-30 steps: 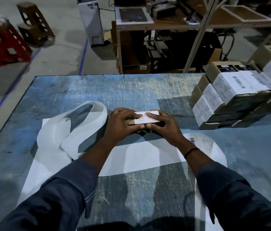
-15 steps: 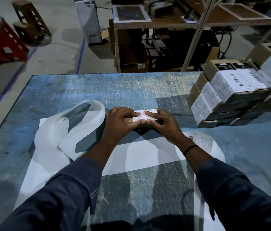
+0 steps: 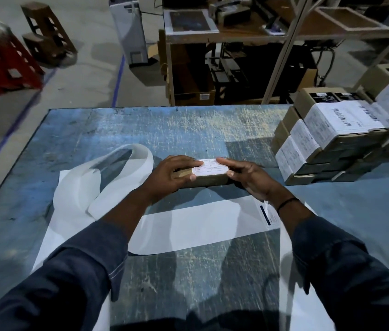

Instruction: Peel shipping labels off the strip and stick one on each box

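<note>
head camera looks forward and down, close over the table (image 3: 212, 130).

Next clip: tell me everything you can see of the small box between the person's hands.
The small brown cardboard box is a flat, oblong carton lying level, long side towards the camera, on or just above the scratched blue table; which, I cannot tell. A white printed label covers much of its top. The left hand grips its left end, the right hand pinches its right end, fingers on the label's far edge, thumb at the near corner.
</note>
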A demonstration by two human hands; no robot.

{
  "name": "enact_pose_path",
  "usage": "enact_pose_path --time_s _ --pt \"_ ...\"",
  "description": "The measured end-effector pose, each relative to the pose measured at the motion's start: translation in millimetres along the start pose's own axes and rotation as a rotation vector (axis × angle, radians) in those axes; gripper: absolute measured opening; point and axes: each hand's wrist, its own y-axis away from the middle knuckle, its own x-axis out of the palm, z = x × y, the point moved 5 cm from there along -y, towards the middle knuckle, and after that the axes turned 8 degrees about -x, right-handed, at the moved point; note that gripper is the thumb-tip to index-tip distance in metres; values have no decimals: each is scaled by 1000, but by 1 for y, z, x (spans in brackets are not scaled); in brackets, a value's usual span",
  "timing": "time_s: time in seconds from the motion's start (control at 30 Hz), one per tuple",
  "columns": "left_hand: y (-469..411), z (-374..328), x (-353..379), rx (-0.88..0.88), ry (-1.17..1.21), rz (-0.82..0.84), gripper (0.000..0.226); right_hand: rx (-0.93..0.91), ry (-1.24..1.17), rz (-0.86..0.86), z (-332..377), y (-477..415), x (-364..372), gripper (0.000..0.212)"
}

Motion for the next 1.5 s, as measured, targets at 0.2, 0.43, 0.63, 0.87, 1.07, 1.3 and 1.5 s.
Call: enact_pose_path --time_s 0.2,0.43,0.63,0.87,1.07,1.3,1.5 --pt "4 -7 7 78 -730 -116 64 -104 767 -112 6 6 12 56" --pt "27 -32 37 72 -1053 -359 60 -432 1614 -504 -7 23 38 53" --pt "40 -39 29 238 -901 -606 32 -602 1490 -555 3 30 35 35" --pt "13 -26 5 110 -413 -421 25 -240 651 -437 17 2 10 19" --pt "-4 -34 -12 -108 -302 -109 49 -133 828 -156 21 -11 7 31" --pt "-38 -36 -16 -218 -531 245 62 148 965 144 45 -32 -1 34" --pt "-41 -44 -17 -317 -584 396 63 254 886 247 52 -35 0 20"
